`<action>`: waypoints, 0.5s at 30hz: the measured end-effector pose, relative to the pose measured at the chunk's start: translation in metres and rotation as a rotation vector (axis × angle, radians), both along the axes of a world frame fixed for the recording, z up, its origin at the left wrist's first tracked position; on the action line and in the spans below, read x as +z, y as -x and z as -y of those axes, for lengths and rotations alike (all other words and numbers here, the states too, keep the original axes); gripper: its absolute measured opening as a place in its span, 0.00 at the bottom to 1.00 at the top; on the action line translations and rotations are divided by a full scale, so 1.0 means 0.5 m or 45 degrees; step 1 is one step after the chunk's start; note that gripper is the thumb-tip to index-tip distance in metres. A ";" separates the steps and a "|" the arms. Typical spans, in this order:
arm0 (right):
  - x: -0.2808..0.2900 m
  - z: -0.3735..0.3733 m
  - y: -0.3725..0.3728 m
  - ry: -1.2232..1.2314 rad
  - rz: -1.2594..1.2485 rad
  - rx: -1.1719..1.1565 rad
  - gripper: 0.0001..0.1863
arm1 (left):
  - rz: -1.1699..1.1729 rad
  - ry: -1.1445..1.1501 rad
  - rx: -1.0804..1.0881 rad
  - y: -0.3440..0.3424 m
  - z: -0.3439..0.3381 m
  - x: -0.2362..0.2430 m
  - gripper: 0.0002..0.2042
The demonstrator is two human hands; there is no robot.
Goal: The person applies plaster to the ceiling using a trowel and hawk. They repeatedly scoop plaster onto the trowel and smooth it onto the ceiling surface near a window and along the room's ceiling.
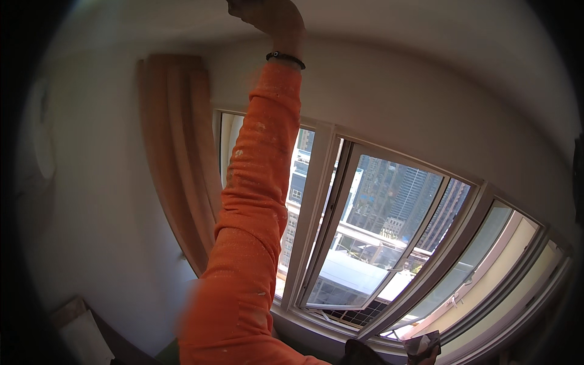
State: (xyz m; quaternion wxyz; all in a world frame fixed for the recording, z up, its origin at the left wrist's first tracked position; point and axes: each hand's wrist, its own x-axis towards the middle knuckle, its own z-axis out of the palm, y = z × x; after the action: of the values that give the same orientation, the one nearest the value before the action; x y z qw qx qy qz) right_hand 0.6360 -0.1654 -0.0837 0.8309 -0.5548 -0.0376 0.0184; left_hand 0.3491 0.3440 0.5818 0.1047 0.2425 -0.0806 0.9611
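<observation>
My left arm, in an orange sleeve (255, 207) with pale specks on it, reaches straight up through the middle of the view. A dark bracelet (285, 59) circles its wrist. Up by the ceiling, my left hand (271, 15) bends leftward and is cut off by the top edge; its fingers are too dark and cropped to make out. Low on the right, below the window, my right hand (434, 353) shows only in part. Its fingers close on a small flat grey piece with a dark edge (421, 344), whose exact kind I cannot make out.
A wide window (389, 237) with an outward-tilted pane fills the right side, tall buildings beyond it. A brown curtain (176, 134) hangs to its left. A pale framed panel (82, 331) stands at lower left. Something dark and rounded (361, 353) rises at the bottom edge.
</observation>
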 end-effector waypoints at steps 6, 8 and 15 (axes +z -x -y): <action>0.047 0.016 0.016 -0.193 0.107 0.071 0.22 | 0.012 0.057 0.095 -0.177 0.196 -0.022 0.28; 0.036 0.014 -0.006 -0.051 0.195 0.096 0.23 | -0.133 0.014 0.120 -0.174 0.191 -0.064 0.24; 0.152 -0.068 0.043 -0.429 -0.309 0.218 0.25 | -1.321 2.085 2.139 0.130 -0.173 -0.159 0.24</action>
State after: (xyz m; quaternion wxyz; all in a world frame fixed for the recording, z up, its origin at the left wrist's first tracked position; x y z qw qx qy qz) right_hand 0.6144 -0.1314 -0.0075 0.9056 -0.3968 0.0131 0.1490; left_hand 0.2839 0.4306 0.5024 -0.3940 0.4281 0.7583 0.2940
